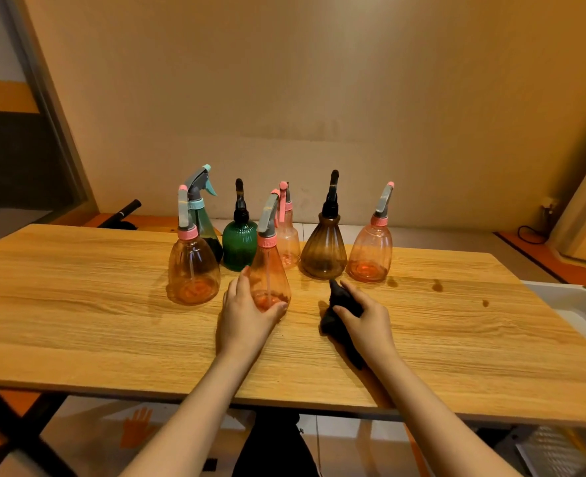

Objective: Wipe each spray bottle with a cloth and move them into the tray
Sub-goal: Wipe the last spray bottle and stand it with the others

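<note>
Head view shows my left hand (247,313) curled round the base of the near pink bottle (269,270), thumb on the front at 5 o'clock of it, fingers round the left side. I judge that low grip is for steadying the wide bottom so the bottle stays upright while I bring it toward me.

My right hand (364,318) grips the dark cloth (340,304), bunched in the palm, with one end poking out toward 12 o'clock and the rest trailing under the wrist. It rests on the table (78,304), just beside the bottle at its 3 o'clock, ready to wipe.

Six more bottles stand upright behind: a pink one (193,270) at 9 o'clock of mine, a teal one (203,222) and a green one (239,242) at 11, a small pink one (287,235) at 12, a brown one (324,249) at 1 and a pink one (370,253) at 2.

At 3 o'clock, past the table's right edge, sits the white tray (574,301), on my cloth side. What shows of it holds no bottle, so by my reckoning the wiping is only starting. A few dark spots mark the wood near the right edge.
</note>
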Demonstrator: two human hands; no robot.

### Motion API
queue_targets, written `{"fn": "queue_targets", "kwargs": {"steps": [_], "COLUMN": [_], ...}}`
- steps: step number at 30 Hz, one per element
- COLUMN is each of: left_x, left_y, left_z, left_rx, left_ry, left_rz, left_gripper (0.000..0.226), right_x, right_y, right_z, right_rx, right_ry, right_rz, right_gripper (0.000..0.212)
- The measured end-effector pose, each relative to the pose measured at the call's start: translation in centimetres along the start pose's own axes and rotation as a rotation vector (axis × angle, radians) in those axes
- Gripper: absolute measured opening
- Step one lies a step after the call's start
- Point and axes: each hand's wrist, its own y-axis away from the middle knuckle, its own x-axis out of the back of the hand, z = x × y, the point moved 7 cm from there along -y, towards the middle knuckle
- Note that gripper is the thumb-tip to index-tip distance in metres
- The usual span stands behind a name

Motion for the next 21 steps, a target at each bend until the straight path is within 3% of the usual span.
{"fn": "queue_targets", "kwargs": {"steps": [7,14,21], "left_x": [0.0,0.0,0.0], "left_y": [0.4,0.0,-0.4], "left_z": [-0.5,-1.1,-1.6], "left_rx": [0.034,0.103,0.127], "left_ry": [-0.067,-0.042,-0.013], "left_rz": [-0.002,-0.002,-0.008], "left_gripper": [0.095,0.091,0.089], "right_x": [1.7,-0.4,-0.1], "right_y": [-0.2,0.0,-0.9], "right_z": [-0.8,0.0,0.7], "right_rx": [0.037,0.07,0.022], "right_ry": [-0.055,0.074,0.248], "right_rz": [0.111,-0.051,-0.088], "right_gripper": [0.043,0.045,0.05]}}
